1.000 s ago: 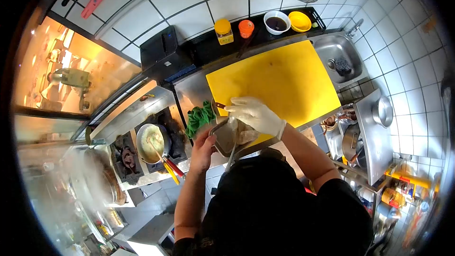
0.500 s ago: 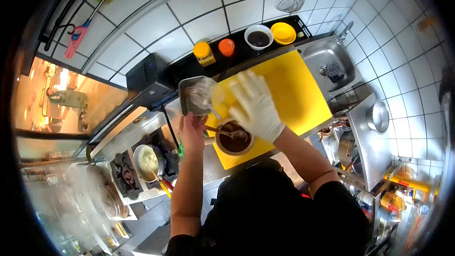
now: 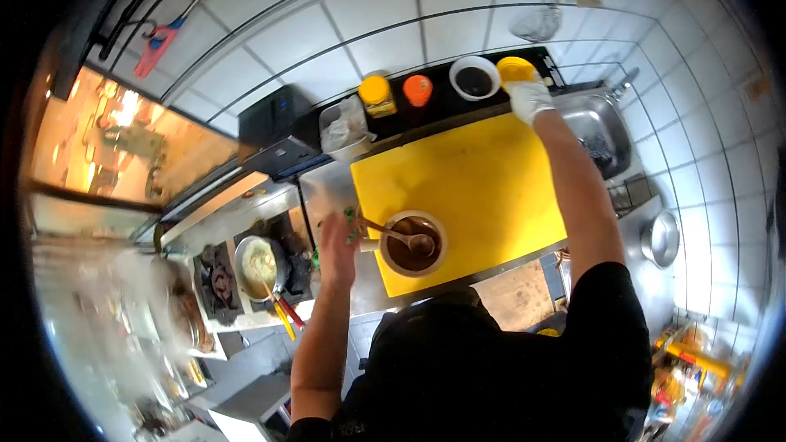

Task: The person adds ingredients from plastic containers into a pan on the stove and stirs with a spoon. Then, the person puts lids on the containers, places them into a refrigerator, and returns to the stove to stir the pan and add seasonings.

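My right hand (image 3: 530,100), in a whitish glove, is at the near rim of a yellow bowl (image 3: 514,68) at the back right. Its fingers bend over the rim and are partly hidden. My bare left hand (image 3: 336,250) is to the left of a round pot (image 3: 443,255) of dark brown sauce, its fingers smeared by motion. Across the pot rests a wooden spoon (image 3: 419,245), its bowl over the sauce. The pot is on a yellow cutting board (image 3: 491,188). A metal container (image 3: 348,150) with a crumpled clear plastic bag (image 3: 347,121) stands behind the board's left corner.
Along the back ledge are a yellow-lidded jar (image 3: 376,92), an orange-lidded container (image 3: 417,90) and a white bowl of dark liquid (image 3: 473,80). A sink (image 3: 610,127) is at right. At left, a pan of pale food (image 3: 260,262) sits on the stove (image 3: 217,266).
My left hand has let go of the metal container, now standing farther back, and has drawn down beside the pot. My gloved right hand has moved from over the board to the yellow bowl.
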Motion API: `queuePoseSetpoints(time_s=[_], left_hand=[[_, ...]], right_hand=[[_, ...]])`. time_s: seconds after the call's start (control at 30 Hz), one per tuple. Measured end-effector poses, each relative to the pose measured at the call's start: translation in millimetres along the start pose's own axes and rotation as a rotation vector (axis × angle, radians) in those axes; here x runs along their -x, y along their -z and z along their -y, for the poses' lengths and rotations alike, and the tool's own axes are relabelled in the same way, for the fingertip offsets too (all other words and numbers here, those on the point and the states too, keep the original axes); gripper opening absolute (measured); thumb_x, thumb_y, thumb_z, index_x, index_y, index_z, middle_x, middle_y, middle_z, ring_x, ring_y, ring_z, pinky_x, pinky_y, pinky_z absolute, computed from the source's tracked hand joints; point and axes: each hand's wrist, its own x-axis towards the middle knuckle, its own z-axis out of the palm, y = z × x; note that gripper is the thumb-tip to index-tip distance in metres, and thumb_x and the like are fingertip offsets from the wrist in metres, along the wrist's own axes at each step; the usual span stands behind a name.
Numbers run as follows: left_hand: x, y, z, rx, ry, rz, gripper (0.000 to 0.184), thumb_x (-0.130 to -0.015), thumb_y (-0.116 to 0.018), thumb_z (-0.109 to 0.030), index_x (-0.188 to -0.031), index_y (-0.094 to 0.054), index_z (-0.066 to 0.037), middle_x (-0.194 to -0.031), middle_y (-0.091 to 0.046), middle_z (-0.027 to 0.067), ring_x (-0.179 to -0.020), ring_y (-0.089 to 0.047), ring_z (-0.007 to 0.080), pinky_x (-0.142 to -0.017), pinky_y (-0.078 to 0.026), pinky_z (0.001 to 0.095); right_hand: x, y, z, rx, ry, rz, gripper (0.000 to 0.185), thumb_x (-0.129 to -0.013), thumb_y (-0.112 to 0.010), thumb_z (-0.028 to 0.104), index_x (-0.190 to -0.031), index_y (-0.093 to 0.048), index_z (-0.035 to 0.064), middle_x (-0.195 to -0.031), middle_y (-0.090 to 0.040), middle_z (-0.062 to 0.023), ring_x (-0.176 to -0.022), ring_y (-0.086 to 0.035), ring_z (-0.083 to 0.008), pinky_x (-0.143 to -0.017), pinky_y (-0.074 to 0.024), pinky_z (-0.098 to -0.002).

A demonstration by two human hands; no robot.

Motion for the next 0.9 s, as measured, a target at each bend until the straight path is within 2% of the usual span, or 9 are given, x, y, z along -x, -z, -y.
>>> queuePoseSetpoints(time_s=[0.07,0.2,0.3,0.47,0.57,0.73,0.8,0.87,0.9], left_hand=[[49,46,16,-0.017,0.079,-0.035,0.043,-0.102,-0.061,-0.021,-0.139,-0.053,-0.001,-0.131,-0.061,0.0135,-0.121,-0.062,0.0298,-0.095,-0.055,0.0451],[133,106,26,-0.023,0.231,-0.229,0.04,-0.1,-0.063,-0.019,-0.134,-0.055,0.002,-0.127,-0.063,0.016,-0.117,-0.064,0.0334,-0.096,-0.056,0.0491],[164,124,31,0.063,0.218,-0.309,0.041,-0.1,-0.063,-0.019,-0.134,-0.055,0.003,-0.125,-0.064,0.0178,-0.116,-0.065,0.0347,-0.096,-0.056,0.0499],[175,102,30,0.104,0.176,-0.303,0.038,-0.102,-0.059,-0.019,-0.132,-0.056,0.005,-0.122,-0.065,0.0203,-0.118,-0.064,0.037,-0.099,-0.055,0.0492],[165,90,27,0.036,0.187,-0.253,0.037,-0.102,-0.06,-0.013,-0.133,-0.056,0.006,-0.126,-0.064,0.0188,-0.115,-0.065,0.0303,-0.098,-0.055,0.0435],[140,77,17,-0.472,-0.129,-0.112,0.048,-0.101,-0.062,-0.011,-0.145,-0.05,0.004,-0.143,-0.057,0.0194,-0.134,-0.054,0.0284,-0.113,-0.041,0.0389],[117,58,5,-0.612,-0.364,-0.008,0.055,-0.1,-0.063,-0.014,-0.15,-0.046,0.001,-0.151,-0.052,0.0206,-0.143,-0.047,0.032,-0.117,-0.036,0.0413],[91,23,-44,-0.906,-0.525,0.194,0.061,-0.1,-0.062,-0.014,-0.156,-0.04,-0.002,-0.163,-0.037,0.0204,-0.153,-0.031,0.0324,-0.124,-0.023,0.0421],[68,12,-54,-0.984,-0.637,0.251,0.07,-0.099,-0.066,-0.017,-0.16,-0.033,-0.004,-0.164,-0.036,0.0174,-0.152,-0.034,0.0342,-0.125,-0.022,0.0428]], right_hand=[[-13,-20,-17,0.025,-0.032,0.141,0.028,-0.093,-0.052,0.015,-0.108,-0.074,0.0101,-0.104,-0.075,-0.019,-0.105,-0.07,-0.0367,-0.094,-0.0523,-0.0477],[-17,-15,-33,-0.056,0.057,-0.147,0.022,-0.087,-0.064,0.016,-0.105,-0.074,0.0082,-0.102,-0.074,-0.0179,-0.102,-0.069,-0.0389,-0.09,-0.0539,-0.0463],[-27,-5,-41,-0.189,-0.07,0.009,0.038,-0.081,-0.077,0.019,-0.117,-0.073,0.009,-0.118,-0.072,-0.0167,-0.113,-0.067,-0.0361,-0.1,-0.0513,-0.0438],[-45,-44,-81,-0.477,-0.139,-0.088,0.037,-0.086,-0.072,0.026,-0.119,-0.072,0.0075,-0.117,-0.071,-0.0196,-0.111,-0.067,-0.0369,-0.097,-0.0517,-0.0423],[-31,-11,-64,-0.582,-0.205,-0.239,0.036,-0.087,-0.071,0.026,-0.118,-0.072,0.0059,-0.115,-0.072,-0.02,-0.109,-0.068,-0.0367,-0.095,-0.052,-0.0408],[48,43,-14,-1.115,-0.304,-0.434,0.028,-0.099,-0.067,0.017,-0.122,-0.07,0.0017,-0.116,-0.074,-0.0112,-0.105,-0.069,-0.0219,-0.094,-0.0511,-0.0327],[102,63,17,-1.42,-0.401,-0.281,0.029,-0.101,-0.066,0.015,-0.126,-0.068,0.002,-0.121,-0.072,-0.0092,-0.109,-0.067,-0.0173,-0.097,-0.0511,-0.0319],[140,56,34,-1.353,-0.405,-0.197,0.033,-0.1,-0.067,0.014,-0.131,-0.068,0.0046,-0.127,-0.071,-0.0117,-0.117,-0.066,-0.0179,-0.106,-0.0496,-0.0333],[145,55,32,-1.355,-0.415,-0.203,0.033,-0.1,-0.067,0.014,-0.131,-0.068,0.0046,-0.127,-0.071,-0.0117,-0.117,-0.066,-0.0179,-0.106,-0.0496,-0.0333]])
